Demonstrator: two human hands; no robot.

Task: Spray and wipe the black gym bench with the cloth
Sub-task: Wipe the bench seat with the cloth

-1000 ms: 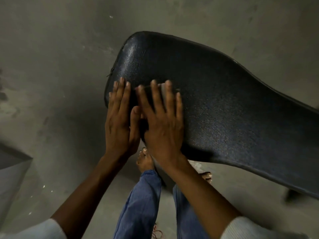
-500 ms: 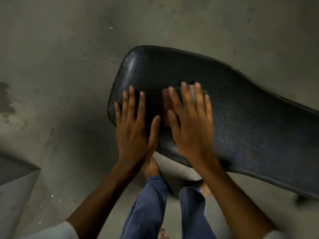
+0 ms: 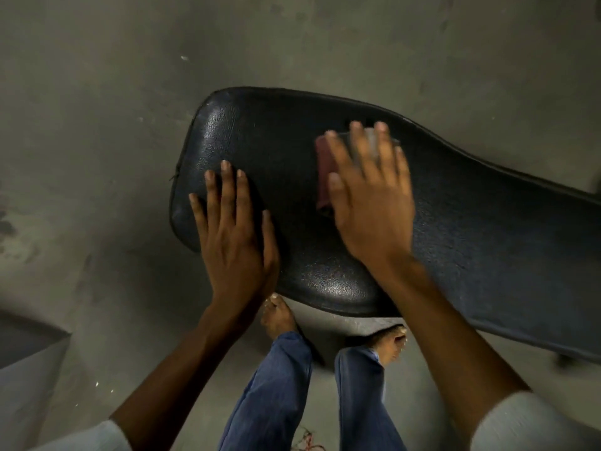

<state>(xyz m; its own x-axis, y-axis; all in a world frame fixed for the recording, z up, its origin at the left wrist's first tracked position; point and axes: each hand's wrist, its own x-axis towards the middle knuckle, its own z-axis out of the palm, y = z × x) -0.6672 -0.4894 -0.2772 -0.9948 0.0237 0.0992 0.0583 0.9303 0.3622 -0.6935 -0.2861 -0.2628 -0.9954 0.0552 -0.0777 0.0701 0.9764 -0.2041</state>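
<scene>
Grey concrete floor | my right hand flat, fingers straight, pressing the cloth onto the black gym bench mid-pad | left hand flat and relaxed near the bench's end, likely bracing it | I judge wiping underway.

A bare grey concrete floor fills the dim scene, mottled with dark stains at the left. A pale grey slab juts in at lower left.
</scene>
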